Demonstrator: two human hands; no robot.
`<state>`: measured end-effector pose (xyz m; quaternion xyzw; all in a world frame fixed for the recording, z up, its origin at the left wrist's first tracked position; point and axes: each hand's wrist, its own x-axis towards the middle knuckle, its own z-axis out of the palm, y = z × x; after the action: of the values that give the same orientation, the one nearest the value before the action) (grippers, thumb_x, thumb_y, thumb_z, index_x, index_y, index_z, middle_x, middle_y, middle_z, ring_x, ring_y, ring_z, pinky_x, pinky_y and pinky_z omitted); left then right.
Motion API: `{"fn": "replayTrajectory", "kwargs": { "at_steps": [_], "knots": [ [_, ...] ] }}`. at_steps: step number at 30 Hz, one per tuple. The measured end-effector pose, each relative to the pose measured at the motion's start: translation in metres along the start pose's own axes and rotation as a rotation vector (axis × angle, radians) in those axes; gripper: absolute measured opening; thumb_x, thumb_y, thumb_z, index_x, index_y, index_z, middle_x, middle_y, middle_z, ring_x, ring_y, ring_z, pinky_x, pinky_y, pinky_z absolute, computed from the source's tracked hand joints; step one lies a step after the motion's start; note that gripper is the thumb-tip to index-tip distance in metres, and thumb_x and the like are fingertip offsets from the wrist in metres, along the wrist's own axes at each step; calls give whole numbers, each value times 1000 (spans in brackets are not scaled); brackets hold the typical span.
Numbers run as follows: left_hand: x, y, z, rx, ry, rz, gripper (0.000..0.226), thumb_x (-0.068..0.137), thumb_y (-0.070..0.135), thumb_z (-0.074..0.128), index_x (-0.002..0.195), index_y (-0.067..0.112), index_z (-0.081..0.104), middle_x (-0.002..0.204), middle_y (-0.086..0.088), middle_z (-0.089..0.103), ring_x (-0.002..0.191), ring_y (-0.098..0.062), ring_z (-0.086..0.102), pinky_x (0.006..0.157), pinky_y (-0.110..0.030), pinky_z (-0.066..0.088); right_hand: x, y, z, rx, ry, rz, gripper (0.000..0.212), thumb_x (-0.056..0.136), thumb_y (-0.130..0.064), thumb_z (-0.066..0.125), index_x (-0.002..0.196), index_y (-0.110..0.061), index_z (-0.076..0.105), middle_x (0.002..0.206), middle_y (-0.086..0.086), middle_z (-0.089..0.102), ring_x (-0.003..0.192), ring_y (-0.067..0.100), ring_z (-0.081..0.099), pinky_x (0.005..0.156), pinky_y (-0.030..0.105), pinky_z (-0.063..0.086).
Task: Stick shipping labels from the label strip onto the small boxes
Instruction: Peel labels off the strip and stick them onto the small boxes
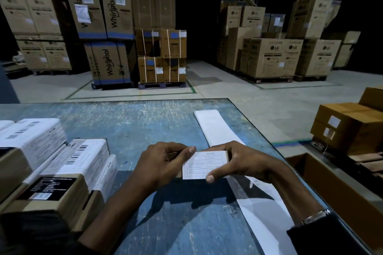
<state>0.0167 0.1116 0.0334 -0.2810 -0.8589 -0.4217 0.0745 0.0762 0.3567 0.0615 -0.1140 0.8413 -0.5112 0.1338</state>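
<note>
A small box (224,154) is held above the blue table between both hands, mostly hidden under a white shipping label (204,164) that covers its top face. My left hand (163,161) grips the box's left end, thumb on the label's upper left corner. My right hand (244,161) grips the right end, thumb pressing the label's lower edge. The long white label strip (217,128) runs along the table's right side, from the far edge under my right forearm to the near edge. Several small boxes with barcoded labels (83,161) are stacked at the left.
The scratched blue table (134,126) ends at a right edge. An open cardboard carton (323,174) stands on the floor beyond that edge. Brown cartons with labels (348,126) sit further right. Tall stacks of appliance cartons on pallets (161,56) fill the warehouse floor behind.
</note>
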Motion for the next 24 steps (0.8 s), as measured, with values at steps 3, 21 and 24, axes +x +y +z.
{"fn": "replayTrajectory", "kwargs": {
  "at_steps": [3, 21, 24],
  "knots": [
    [2, -4, 4, -24, 69, 23, 45, 88, 72, 56, 104, 40, 83, 96, 24, 78, 88, -1, 72, 73, -41, 58, 3, -1, 0, 27, 48, 6, 45, 84, -26, 90, 127, -20, 78, 125, -2, 79, 123, 22, 71, 114, 44, 52],
    [3, -4, 13, 147, 247, 194, 29, 100, 51, 61, 105, 32, 83, 92, 16, 76, 83, -6, 59, 70, -35, 50, 14, 2, 12, -57, 283, -79, 51, 65, -29, 104, 107, -27, 75, 100, -9, 77, 89, -1, 68, 70, 17, 51],
    [-4, -5, 10, 225, 141, 193, 46, 101, 63, 47, 125, 37, 76, 105, 19, 76, 88, -6, 55, 71, -33, 49, 15, 6, 12, -40, 281, -94, 50, 66, -27, 104, 107, -25, 76, 98, -7, 78, 86, 1, 69, 68, 18, 51]
  ]
}}
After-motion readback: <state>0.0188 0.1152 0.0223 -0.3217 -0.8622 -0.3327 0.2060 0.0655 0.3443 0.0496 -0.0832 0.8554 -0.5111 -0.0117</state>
